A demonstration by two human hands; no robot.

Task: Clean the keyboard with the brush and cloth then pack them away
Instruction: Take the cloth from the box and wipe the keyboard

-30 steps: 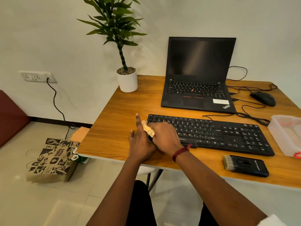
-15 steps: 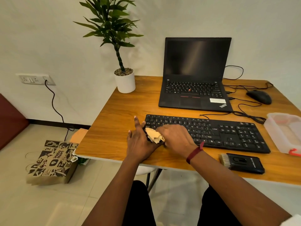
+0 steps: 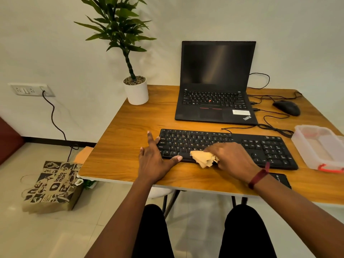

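Head view: right hand [image 3: 232, 159] has its grip clamped on a crumpled tan cloth [image 3: 203, 158], pressed on the bottom key row of the black keyboard [image 3: 260, 148], left of centre. Left hand [image 3: 156, 161] lies flat on the bench [image 3: 121, 146] at the keyboard's left end, grip apart, fingers spread, thumb touching the front edge. Keyboard sits along the bench's near side, cable running off its back. Brush [image 3: 280, 178] lies just in front of the keyboard, mostly hidden behind the right wrist. Clear plastic box [image 3: 316, 146] with a red clasp just beside the keyboard's right end. Laptop [image 3: 214, 81] open behind, screen dark; mouse [image 3: 286, 107] to its right. Potted plant [image 3: 136, 92] at the back left corner. Paper bag [image 3: 50, 187] on the floor.
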